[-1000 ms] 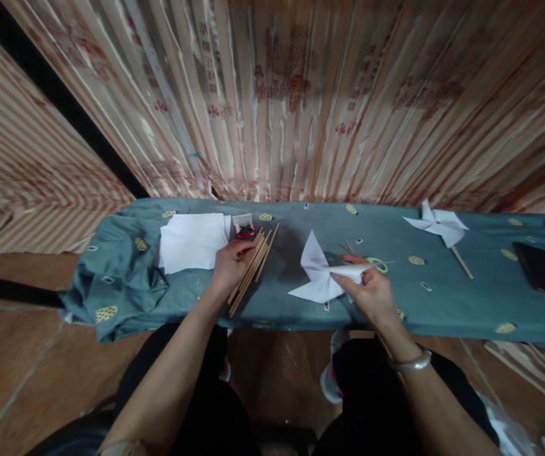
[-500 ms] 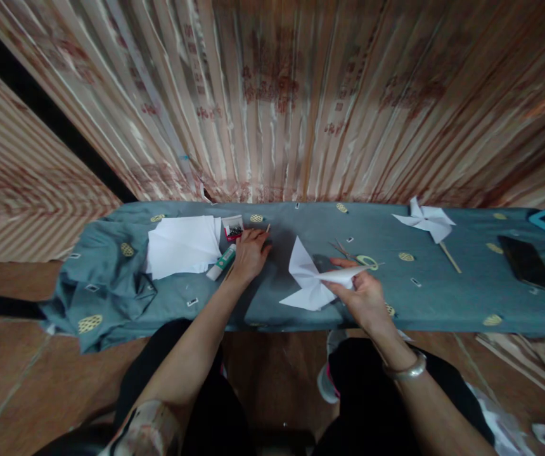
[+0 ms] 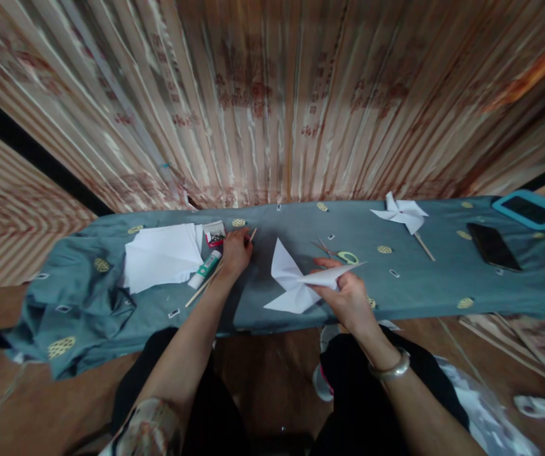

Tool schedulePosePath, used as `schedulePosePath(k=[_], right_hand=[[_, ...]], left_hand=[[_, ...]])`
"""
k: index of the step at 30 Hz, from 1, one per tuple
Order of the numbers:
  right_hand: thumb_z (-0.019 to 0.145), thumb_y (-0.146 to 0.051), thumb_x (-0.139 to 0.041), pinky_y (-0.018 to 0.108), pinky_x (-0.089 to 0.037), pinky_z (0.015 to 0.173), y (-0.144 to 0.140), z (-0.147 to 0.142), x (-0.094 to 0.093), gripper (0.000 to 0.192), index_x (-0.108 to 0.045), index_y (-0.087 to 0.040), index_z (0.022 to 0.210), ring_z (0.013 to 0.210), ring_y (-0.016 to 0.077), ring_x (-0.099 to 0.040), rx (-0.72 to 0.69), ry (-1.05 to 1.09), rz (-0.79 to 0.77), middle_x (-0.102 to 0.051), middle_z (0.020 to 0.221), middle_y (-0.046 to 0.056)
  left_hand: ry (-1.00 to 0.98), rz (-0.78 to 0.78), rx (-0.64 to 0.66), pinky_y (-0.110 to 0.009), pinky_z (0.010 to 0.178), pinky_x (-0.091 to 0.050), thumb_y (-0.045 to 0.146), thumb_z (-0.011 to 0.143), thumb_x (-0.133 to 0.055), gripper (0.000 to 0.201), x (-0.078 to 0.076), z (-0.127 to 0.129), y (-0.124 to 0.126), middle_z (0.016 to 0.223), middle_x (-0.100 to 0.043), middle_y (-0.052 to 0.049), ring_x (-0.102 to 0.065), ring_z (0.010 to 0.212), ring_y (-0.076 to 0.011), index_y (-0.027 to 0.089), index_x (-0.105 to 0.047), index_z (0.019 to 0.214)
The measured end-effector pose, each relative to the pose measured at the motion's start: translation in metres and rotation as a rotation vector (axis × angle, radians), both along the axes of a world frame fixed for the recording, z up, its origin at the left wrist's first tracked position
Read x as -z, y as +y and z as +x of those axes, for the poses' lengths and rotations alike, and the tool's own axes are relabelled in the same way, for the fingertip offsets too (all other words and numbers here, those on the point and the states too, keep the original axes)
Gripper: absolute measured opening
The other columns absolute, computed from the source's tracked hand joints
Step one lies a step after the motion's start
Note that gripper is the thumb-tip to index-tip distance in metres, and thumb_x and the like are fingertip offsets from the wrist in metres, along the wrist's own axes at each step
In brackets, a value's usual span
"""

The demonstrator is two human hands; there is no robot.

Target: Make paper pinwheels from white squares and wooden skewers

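Observation:
My right hand (image 3: 346,292) pinches one raised blade of a white paper pinwheel (image 3: 296,288), whose other pointed blades spread to the left. My left hand (image 3: 237,252), palm down with curled fingers, is closed on a thin wooden stick (image 3: 201,290); the stick's upper tip shows past the thumb and its lower part slants out left of the wrist. Just left of those fingers sits a small red and white box (image 3: 214,235) of small dark metal pieces. A white and green glue stick (image 3: 205,270) lies alongside the wooden stick.
White paper sheets (image 3: 161,258) are stacked at the left. Scissors (image 3: 346,256) with yellow-green handles lie beyond my right hand. Farther right are a finished pinwheel (image 3: 403,213) on a stick, a black phone (image 3: 493,247) and a blue-framed tablet (image 3: 533,209). A grey-green cloth (image 3: 424,294) covers the table.
The view has swung slightly right. My left hand's fingers have drawn in around the stick, and more of the stick shows left of the wrist. My right hand still holds the pinwheel.

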State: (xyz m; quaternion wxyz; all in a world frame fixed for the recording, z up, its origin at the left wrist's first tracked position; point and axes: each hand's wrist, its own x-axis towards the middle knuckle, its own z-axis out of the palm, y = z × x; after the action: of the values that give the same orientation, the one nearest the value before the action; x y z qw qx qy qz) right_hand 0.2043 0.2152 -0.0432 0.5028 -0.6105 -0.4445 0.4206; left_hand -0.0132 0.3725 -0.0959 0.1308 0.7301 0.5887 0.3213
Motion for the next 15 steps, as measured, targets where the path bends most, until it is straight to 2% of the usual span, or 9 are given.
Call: schedulePosePath(k=[2, 4, 7, 10, 12, 15], right_hand=[[0.059, -0.038, -0.080, 0.035, -0.056, 0.068, 0.001, -0.002, -0.002, 0.058, -0.064, -0.018, 0.110, 0.073, 0.0227, -0.069, 0.008, 0.021, 0.011, -0.075, 0.086, 0.005], [0.058, -0.036, -0.081, 0.035, -0.056, 0.069, 0.001, -0.005, -0.006, 0.057, -0.064, -0.018, 0.109, 0.074, 0.0234, -0.070, 0.011, 0.037, 0.031, -0.075, 0.086, 0.005], [0.062, -0.033, -0.079, 0.035, -0.056, 0.072, -0.003, -0.007, -0.015, 0.051, -0.064, -0.021, 0.109, 0.078, 0.0235, -0.071, -0.007, 0.025, 0.073, -0.076, 0.087, 0.004], [0.068, -0.027, -0.076, 0.032, -0.056, 0.070, -0.011, -0.008, -0.026, 0.046, -0.064, -0.023, 0.112, 0.080, 0.0224, -0.071, -0.022, -0.026, 0.136, -0.076, 0.091, 0.003], [0.071, -0.024, -0.073, 0.031, -0.056, 0.070, -0.019, -0.008, -0.032, 0.045, -0.063, -0.024, 0.114, 0.082, 0.0214, -0.070, -0.029, -0.072, 0.199, -0.075, 0.094, 0.003], [0.076, -0.024, -0.069, 0.033, -0.056, 0.075, -0.032, -0.009, -0.037, 0.046, -0.059, -0.024, 0.121, 0.088, 0.0214, -0.070, -0.069, -0.176, 0.357, -0.075, 0.099, 0.005]], left_hand=[[-0.053, -0.004, -0.012, -0.037, 0.089, -0.050, 0.009, 0.076, -0.056, 0.043, -0.004, 0.002, -0.003, 0.097, -0.073, -0.011, -0.065, 0.094, -0.0247, 0.010, -0.064, 0.117], [-0.193, -0.036, 0.003, -0.034, 0.084, -0.053, 0.012, 0.076, -0.058, 0.041, -0.013, 0.004, -0.012, 0.096, -0.073, -0.009, -0.067, 0.089, -0.0223, 0.011, -0.065, 0.116], [-0.720, -0.221, 0.101, -0.034, 0.081, -0.054, 0.021, 0.070, -0.066, 0.033, -0.032, 0.010, -0.038, 0.092, -0.075, -0.007, -0.069, 0.085, -0.0211, 0.013, -0.072, 0.101], [-1.071, -0.489, 0.220, -0.032, 0.077, -0.054, 0.033, 0.066, -0.074, 0.035, -0.055, 0.018, -0.074, 0.088, -0.076, -0.006, -0.070, 0.082, -0.0209, 0.017, -0.075, 0.097], [-1.177, -0.595, 0.252, -0.031, 0.075, -0.054, 0.033, 0.059, -0.080, 0.032, -0.069, 0.022, -0.095, 0.079, -0.076, -0.005, -0.069, 0.074, -0.0189, 0.017, -0.077, 0.086], [-1.219, -0.663, 0.221, -0.025, 0.062, -0.050, 0.030, 0.051, -0.086, 0.028, -0.084, 0.026, -0.115, 0.064, -0.071, -0.001, -0.062, 0.059, -0.0133, 0.017, -0.076, 0.073]])
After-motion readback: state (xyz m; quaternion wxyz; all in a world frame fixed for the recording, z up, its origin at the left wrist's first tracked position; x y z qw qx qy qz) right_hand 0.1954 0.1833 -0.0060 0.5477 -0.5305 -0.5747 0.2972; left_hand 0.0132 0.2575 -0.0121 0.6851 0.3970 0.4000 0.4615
